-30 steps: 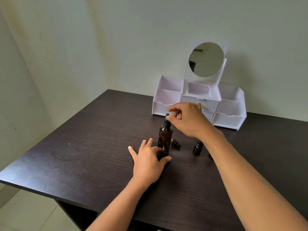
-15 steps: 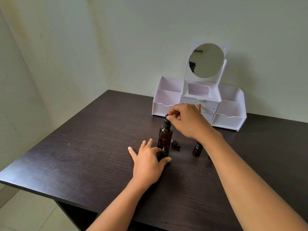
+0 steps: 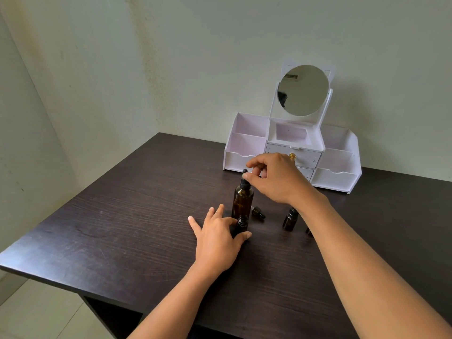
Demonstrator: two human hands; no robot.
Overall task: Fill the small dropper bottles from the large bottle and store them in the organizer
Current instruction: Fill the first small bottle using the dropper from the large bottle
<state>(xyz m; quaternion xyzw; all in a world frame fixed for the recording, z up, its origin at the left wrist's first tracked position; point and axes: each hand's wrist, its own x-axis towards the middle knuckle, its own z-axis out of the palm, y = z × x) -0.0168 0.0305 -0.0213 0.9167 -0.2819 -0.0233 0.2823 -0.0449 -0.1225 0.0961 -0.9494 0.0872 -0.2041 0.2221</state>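
Observation:
A large amber bottle point(image 3: 242, 200) stands upright mid-table with a black dropper top point(image 3: 244, 178). My right hand point(image 3: 276, 177) pinches that top between thumb and fingers. My left hand point(image 3: 217, 237) rests on the table and holds a small open dropper bottle point(image 3: 242, 222) just in front of the large one. A loose black dropper cap point(image 3: 258, 212) lies to the right of the large bottle. A capped small bottle point(image 3: 290, 219) stands further right; another is mostly hidden behind my right forearm. The white organizer point(image 3: 247, 156) stands at the back.
The organizer has open side compartments, two central drawers and a round mirror point(image 3: 303, 90) on top. It sits against the wall on a dark wooden table point(image 3: 137, 216). The table's front edge is near, with floor tiles at lower left.
My right hand's fingers have shifted slightly on the dropper top of the large bottle. My left hand and the bottles stay where they were.

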